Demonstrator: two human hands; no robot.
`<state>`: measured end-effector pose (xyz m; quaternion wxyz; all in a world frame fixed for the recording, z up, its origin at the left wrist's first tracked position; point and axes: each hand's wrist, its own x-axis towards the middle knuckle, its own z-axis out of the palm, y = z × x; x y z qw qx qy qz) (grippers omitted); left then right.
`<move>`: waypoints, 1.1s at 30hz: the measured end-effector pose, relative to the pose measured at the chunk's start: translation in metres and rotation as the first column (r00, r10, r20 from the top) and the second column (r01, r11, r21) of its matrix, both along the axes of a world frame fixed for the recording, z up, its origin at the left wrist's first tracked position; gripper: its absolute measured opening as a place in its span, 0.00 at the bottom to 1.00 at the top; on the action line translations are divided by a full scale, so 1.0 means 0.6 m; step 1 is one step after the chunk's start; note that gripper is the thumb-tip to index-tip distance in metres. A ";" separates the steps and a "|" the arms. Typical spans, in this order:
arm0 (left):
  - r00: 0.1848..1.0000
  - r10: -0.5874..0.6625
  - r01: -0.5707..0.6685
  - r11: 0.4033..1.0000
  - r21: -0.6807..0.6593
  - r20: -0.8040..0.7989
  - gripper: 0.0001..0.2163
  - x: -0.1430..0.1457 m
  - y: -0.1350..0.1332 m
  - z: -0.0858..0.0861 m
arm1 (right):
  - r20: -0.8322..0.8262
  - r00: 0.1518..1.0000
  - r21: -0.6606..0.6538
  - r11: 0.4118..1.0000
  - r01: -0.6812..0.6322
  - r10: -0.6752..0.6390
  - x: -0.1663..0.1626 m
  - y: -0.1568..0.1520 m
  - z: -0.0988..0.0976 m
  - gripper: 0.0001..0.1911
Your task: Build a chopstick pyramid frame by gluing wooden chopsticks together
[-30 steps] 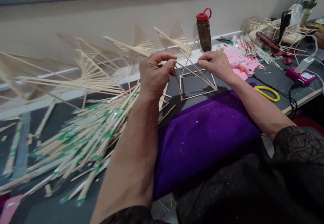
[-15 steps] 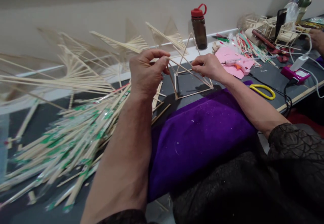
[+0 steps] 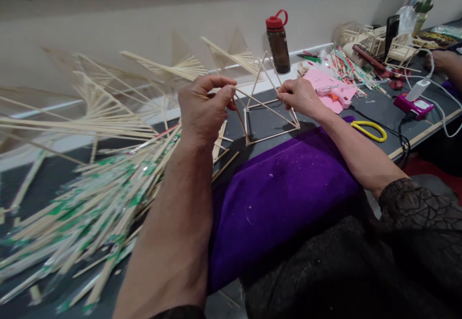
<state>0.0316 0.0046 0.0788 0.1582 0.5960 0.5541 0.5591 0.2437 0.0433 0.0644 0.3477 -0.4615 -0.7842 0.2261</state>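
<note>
A small frame of thin wooden sticks [image 3: 273, 134] stands on the dark table, with a four-sided base and sticks rising to peaks at the near and far ends. My left hand [image 3: 205, 107] is closed in a pinch at the near peak, where two slanting sticks meet. My right hand [image 3: 299, 96] is closed, thumb and fingertips pinching a slanting wooden stick [image 3: 268, 75]. That stick's upper end is close to the far peak; whether they touch I cannot tell. My right fingers hide its lower part.
Wrapped chopsticks [image 3: 108, 208] are heaped at left, with fanned stick models [image 3: 97, 102] behind. A bottle [image 3: 278, 44] stands by the wall. A glue gun [image 3: 337, 96] lies on pink paper, near yellow-handled scissors [image 3: 368, 130]. Purple cloth [image 3: 285, 189] covers the front edge. Another person's hand [image 3: 442, 64] is far right.
The upper end of the stick in my right hand has shifted right, closer to the far peak. My left hand keeps its pinch. The whole view has shifted slightly.
</note>
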 end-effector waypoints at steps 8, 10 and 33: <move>0.999 0.021 -0.022 1.000 -0.008 -0.032 0.07 0.005 -0.002 0.004 | -0.031 0.999 0.002 0.999 0.039 -0.039 0.001 -0.014 -0.001 0.10; 0.999 0.022 -0.022 1.000 -0.004 -0.026 0.07 0.005 -0.001 0.003 | -0.033 0.998 -0.005 0.999 0.052 -0.052 0.003 -0.016 -0.001 0.10; 0.999 0.029 -0.029 0.999 -0.013 -0.014 0.07 0.005 0.002 0.003 | -0.073 0.990 -0.055 0.991 0.120 -0.124 0.012 -0.011 -0.007 0.11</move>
